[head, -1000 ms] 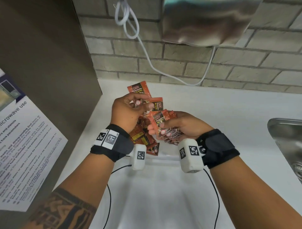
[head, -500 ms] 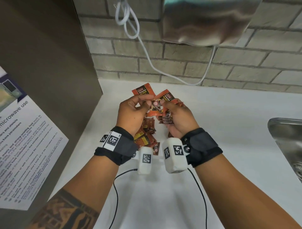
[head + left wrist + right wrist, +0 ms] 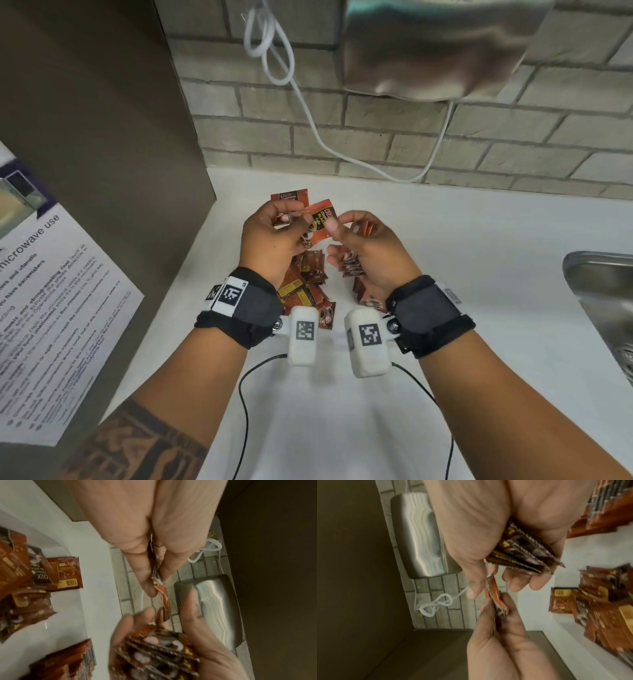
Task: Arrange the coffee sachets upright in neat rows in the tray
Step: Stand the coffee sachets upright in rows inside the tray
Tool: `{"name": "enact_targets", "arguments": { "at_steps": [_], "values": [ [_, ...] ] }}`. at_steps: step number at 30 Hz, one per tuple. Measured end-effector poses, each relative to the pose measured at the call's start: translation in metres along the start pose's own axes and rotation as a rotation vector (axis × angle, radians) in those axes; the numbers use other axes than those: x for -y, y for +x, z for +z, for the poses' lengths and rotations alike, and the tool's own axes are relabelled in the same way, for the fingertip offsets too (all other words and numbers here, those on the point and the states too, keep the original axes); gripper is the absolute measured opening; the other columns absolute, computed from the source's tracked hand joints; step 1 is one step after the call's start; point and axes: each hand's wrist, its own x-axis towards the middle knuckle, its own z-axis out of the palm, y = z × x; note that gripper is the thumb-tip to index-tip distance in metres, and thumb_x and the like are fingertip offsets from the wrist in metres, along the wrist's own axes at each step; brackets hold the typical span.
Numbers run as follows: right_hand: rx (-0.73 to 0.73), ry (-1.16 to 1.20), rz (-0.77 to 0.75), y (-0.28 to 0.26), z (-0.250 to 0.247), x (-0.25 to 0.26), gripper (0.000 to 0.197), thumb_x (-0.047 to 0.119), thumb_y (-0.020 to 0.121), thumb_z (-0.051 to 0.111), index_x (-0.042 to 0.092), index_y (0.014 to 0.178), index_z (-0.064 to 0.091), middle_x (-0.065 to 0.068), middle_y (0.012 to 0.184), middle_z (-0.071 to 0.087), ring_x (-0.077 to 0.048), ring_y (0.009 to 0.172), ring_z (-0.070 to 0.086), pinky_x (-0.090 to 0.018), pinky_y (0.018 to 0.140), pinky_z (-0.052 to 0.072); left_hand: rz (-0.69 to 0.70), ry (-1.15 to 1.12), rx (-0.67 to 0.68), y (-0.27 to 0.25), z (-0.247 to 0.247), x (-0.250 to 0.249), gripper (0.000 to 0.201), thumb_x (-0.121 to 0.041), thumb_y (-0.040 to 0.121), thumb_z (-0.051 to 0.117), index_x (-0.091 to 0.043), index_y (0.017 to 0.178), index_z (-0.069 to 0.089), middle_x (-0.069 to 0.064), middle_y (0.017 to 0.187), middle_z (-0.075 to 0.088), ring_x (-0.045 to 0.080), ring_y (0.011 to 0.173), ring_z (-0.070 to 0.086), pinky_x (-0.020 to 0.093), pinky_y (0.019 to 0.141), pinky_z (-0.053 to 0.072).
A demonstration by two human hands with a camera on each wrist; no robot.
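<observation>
Your left hand (image 3: 274, 236) pinches single sachet (image 3: 320, 219) between thumb and fingers. Right hand (image 3: 366, 253) has thumb on same sachet, remaining fingers curled round stacked bundle (image 3: 523, 550) in palm. Loose sachets (image 3: 305, 287) heaped below hands in white tray (image 3: 56, 543) on surface (image 3: 462, 246), none clearly upright yet. Judgement: foil packs light, thin, floppy, slick; bundle likely fans or slips. Take hold at crimped top edge, squeeze stack flat, seat bottom-edge down against tray wall.
</observation>
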Motion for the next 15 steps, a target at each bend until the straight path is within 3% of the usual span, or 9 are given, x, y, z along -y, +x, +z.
{"name": "enact_targets", "arguments": {
  "at_steps": [4, 7, 10, 13, 15],
  "values": [
    [0.026, 0.145, 0.06, 0.007, 0.002, -0.006, 0.038, 0.006, 0.077, 0.083, 0.015, 0.094, 0.05, -0.014, 0.072, 0.065, -0.027, 0.063, 0.056, -0.036, 0.06, 0.049, -0.039, -0.057, 0.057, -0.003, 0.008, 0.001, 0.012, -0.007, 0.089, 0.074, -0.019, 0.093, 0.072, 0.005, 0.093, 0.073, 0.021, 0.088, 0.07, 0.038, 0.07, 0.061],
    [0.051, 0.294, 0.055, 0.01, -0.003, -0.001, 0.033, -0.01, 0.08, 0.072, 0.017, 0.086, 0.053, -0.02, 0.085, 0.064, -0.03, 0.068, 0.061, -0.034, 0.059, 0.053, -0.029, -0.071, 0.114, -0.006, 0.009, 0.002, 0.012, -0.007, 0.096, 0.065, -0.016, 0.098, 0.073, 0.01, 0.105, 0.073, 0.024, 0.097, 0.071, 0.036, 0.076, 0.061],
    [0.052, 0.454, 0.001, 0.012, -0.009, 0.004, 0.037, -0.017, 0.08, 0.063, 0.018, 0.091, 0.059, -0.021, 0.102, 0.063, -0.036, 0.091, 0.065, -0.041, 0.073, 0.058, -0.001, -0.043, 0.145, -0.007, 0.008, 0.004, 0.014, -0.003, 0.1, 0.058, -0.009, 0.102, 0.071, 0.01, 0.102, 0.072, 0.019, 0.093, 0.072, 0.034, 0.082, 0.06],
    [0.026, 0.49, -0.033, 0.014, -0.012, 0.005, 0.041, -0.016, 0.083, 0.053, 0.012, 0.111, 0.063, -0.026, 0.11, 0.061, -0.039, 0.101, 0.061, -0.053, 0.092, 0.051, 0.01, -0.033, 0.149, -0.007, 0.008, 0.005, 0.013, 0.0, 0.097, 0.062, -0.003, 0.107, 0.069, 0.009, 0.094, 0.071, 0.022, 0.085, 0.073, 0.033, 0.082, 0.061],
    [0.024, 0.492, -0.041, 0.015, -0.013, 0.007, 0.044, -0.011, 0.086, 0.05, 0.01, 0.121, 0.064, -0.027, 0.113, 0.061, -0.039, 0.104, 0.061, -0.055, 0.095, 0.049, 0.02, -0.022, 0.155, -0.006, 0.009, 0.003, 0.019, 0.002, 0.095, 0.064, -0.004, 0.113, 0.064, 0.013, 0.092, 0.07, 0.023, 0.081, 0.073, 0.035, 0.079, 0.061]
  ]
}}
